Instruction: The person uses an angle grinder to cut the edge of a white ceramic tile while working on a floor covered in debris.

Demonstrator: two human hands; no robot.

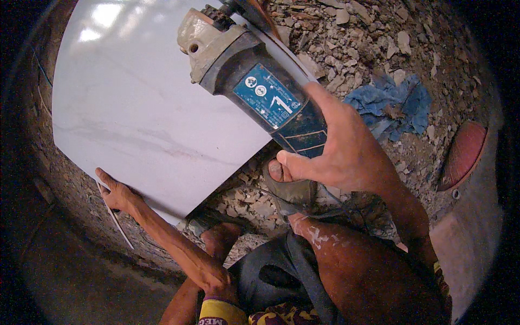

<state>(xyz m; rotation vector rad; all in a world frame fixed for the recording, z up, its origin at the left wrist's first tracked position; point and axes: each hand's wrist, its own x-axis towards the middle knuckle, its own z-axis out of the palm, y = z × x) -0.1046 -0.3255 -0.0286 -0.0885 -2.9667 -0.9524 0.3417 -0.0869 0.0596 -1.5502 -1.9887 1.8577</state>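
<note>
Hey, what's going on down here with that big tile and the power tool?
A person crouches over a large pale tile lying on rubble. The right hand grips the blue body of an angle grinder, whose head sits at the tile's far edge. The left hand presses on the tile's near corner. One sandalled foot rests beside the tile, and a blue rag lies among the rubble.

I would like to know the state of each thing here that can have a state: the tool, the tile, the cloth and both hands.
Angle grinder: held up over the tile's edge, dusty.
Tile: flat on rubble, whole, glossy.
Blue cloth: crumpled on rubble.
Right hand: gripping the grinder's body.
Left hand: pressing the tile's near edge.
</note>
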